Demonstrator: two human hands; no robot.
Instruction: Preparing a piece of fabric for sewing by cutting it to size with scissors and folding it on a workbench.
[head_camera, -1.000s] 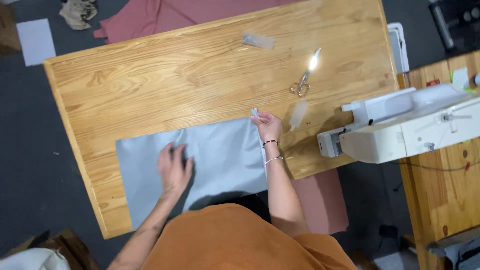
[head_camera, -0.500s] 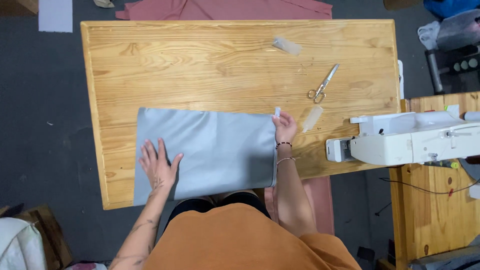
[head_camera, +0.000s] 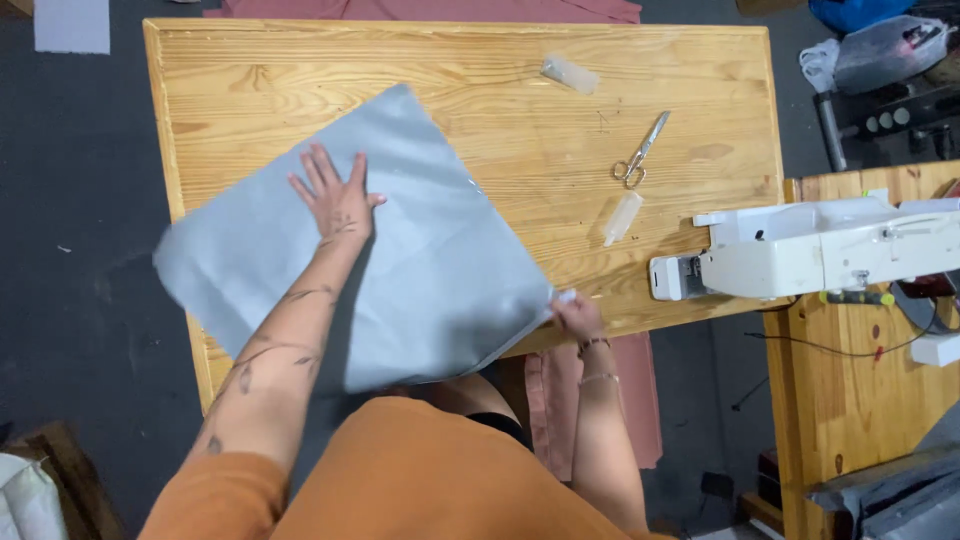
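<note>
Turning grey cloth (head_camera: 400, 250) on bench (head_camera: 500, 60), judging by skewed lie: one corner past bench's left edge, another over near edge. Left hand (head_camera: 335, 195) flat on cloth, fingers spread, gripping nothing. Right hand (head_camera: 577, 316) at near edge, fingers pinched on cloth corner. Scissors (head_camera: 640, 150) lie toward right edge, clear of cloth. Next move likely calls for squaring cloth to bench edges, then smoothing.

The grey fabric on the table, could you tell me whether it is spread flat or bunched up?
Spread flat: the grey fabric lies smooth, skewed over the table edge, under the left hand.
</note>
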